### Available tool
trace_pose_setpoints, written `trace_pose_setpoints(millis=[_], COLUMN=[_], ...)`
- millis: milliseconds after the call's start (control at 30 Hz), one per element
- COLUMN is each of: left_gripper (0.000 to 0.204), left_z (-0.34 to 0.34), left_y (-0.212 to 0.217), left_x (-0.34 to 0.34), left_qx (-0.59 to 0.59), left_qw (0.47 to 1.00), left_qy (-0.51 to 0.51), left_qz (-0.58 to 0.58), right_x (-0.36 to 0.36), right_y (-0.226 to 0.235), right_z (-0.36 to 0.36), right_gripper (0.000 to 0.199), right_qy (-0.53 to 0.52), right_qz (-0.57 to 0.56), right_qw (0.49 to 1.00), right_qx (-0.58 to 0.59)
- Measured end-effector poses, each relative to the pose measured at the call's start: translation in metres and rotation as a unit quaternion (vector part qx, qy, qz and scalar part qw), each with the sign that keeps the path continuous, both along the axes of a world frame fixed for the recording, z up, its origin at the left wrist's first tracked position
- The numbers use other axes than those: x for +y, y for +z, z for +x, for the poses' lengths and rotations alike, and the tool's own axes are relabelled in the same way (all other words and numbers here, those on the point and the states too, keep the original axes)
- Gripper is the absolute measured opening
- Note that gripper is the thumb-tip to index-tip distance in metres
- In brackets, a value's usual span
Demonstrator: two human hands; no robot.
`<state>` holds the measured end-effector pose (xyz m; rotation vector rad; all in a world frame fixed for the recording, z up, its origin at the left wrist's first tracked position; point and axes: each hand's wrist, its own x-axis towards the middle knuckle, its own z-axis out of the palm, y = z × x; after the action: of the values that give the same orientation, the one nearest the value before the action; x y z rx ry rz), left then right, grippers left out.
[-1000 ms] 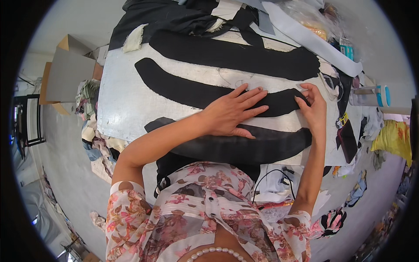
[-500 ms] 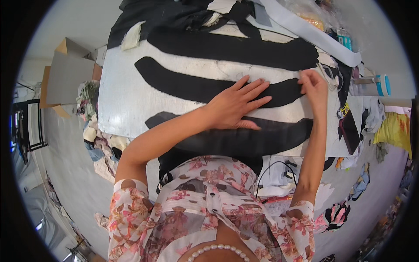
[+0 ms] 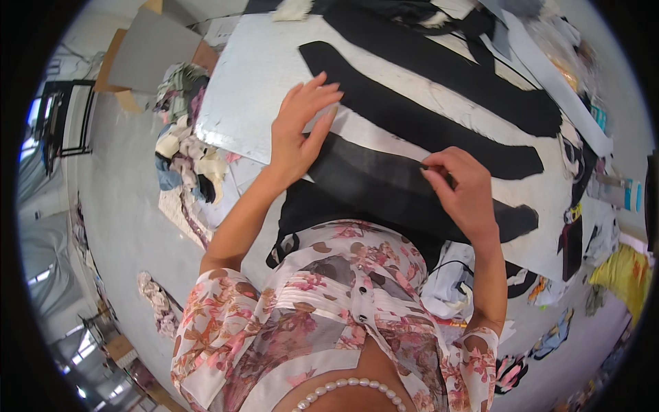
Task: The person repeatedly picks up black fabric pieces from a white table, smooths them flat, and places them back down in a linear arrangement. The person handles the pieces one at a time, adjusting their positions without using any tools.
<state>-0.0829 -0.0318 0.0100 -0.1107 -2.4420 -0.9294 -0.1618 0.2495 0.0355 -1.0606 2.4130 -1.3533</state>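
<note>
from the head view, three long curved strips of dark fabric lie across a pale counter [image 3: 240, 103], slanting from far left to near right. the near grey-black strip [image 3: 377, 172], slightly see-through, is at the edge closest to the person, next to black cloth at the waist. the middle black strip [image 3: 412, 123] runs beyond it, and the far black strip [image 3: 439, 62] beyond that. the strips lie spread flat and apart, probably so that each edge stays easy to reach.

the left hand [image 3: 300, 123] has a wide grip, fingers spread and holding nothing visible, by the left ends of the near and middle strips; whether it touches either, i cannot tell. the right hand [image 3: 463, 189] is over the near strip, thumb and forefinger in a narrow grip at its far edge. it seems set for handling that edge, though i cannot tell if fabric is pinched.

a pale grey band [image 3: 556, 82] lies at the far right, a frayed cream scrap [image 3: 293, 9] at the far left. i can read no brand, label or writing on the strips.
</note>
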Motion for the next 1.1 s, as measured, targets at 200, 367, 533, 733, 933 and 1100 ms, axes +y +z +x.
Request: trace_pose_setpoints(millis=[200,367,533,733,933,1100], left_gripper=[0.054,0.063,0.06,0.036,0.024,0.017], left_z=[0.062,0.067,0.068,0.076,0.017,-0.023], left_y=[-0.021,-0.028,-0.025,0.014,0.01,0.023], left_x=[-0.004,-0.003,0.001,0.042,0.074,0.058], left_qx=[-0.061,-0.087,-0.094,-0.25,-0.233,-0.12], left_qw=[0.994,0.99,0.989,0.855,0.653,0.754], left_qy=[0.04,0.044,0.072,-0.023,-0.059,-0.054], left_qz=[-0.081,-0.105,-0.085,0.454,0.718,0.644], right_x=[-0.068,-0.09,-0.075,-0.058,-0.039,0.008], right_y=[-0.014,-0.026,-0.009,-0.006,0.011,0.007], right_z=[0.007,0.006,-0.005,-0.014,-0.014,-0.028], right_gripper=[0.018,0.018,0.008,0.009,0.013,0.039], right_qy=[0.062,0.095,0.043,0.079,0.118,0.055], right_qz=[0.037,0.117,-0.018,-0.157,-0.126,-0.077], right_qw=[0.99,0.97,0.977,0.936,0.922,0.941], right_qx=[0.124,0.191,-0.208,-0.306,-0.346,-0.324])
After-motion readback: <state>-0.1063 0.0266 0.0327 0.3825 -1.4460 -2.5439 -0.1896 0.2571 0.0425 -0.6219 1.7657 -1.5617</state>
